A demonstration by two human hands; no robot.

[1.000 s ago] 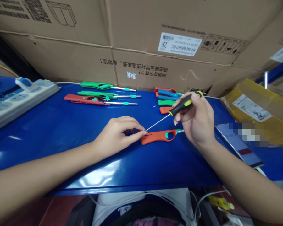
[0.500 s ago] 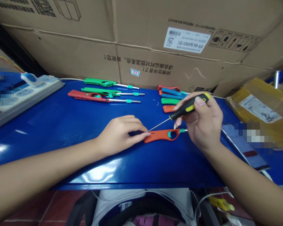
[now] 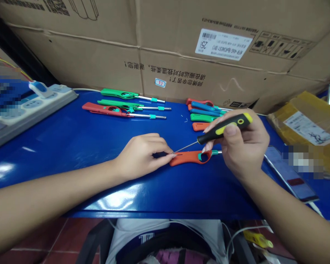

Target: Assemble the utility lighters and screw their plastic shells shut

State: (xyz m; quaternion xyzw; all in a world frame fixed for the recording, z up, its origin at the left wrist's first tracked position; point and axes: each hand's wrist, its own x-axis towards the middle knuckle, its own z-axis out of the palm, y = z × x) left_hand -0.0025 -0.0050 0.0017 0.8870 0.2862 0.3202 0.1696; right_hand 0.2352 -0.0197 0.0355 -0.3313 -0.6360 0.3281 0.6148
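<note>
Right hand (image 3: 243,143): wrapped around the black-and-yellow screwdriver (image 3: 216,132), my thumb pressed along its handle, the thin shaft slanting down to the left.
Left hand (image 3: 143,156): thumb and forefinger brought close together at the screwdriver's tip; whether I pinch something small between them, I cannot tell.
Orange lighter (image 3: 188,158): lying on the blue surface (image 3: 99,143) in front of me, its butt end at my left fingertips, its metal nozzle pointing right and partly hidden by my right hand.
Screwdriver tip: at the top edge of the lighter's butt end, just beside my left thumb; too small there to see what it meets.
Farther back, left: two green lighters (image 3: 118,94) and a red lighter (image 3: 104,109), side by side, nozzles to the right.
Farther back, right: a close row with a blue lighter (image 3: 203,108), a green one and another orange one (image 3: 198,126), their right ends partly behind my right hand.
Phone (image 3: 290,174): lying beyond my right wrist, near a taped package (image 3: 319,124).
Left edge: a white power strip (image 3: 53,99) with a plug in it.
Back: a large sheet of printed cardboard (image 3: 167,25) standing behind everything.
</note>
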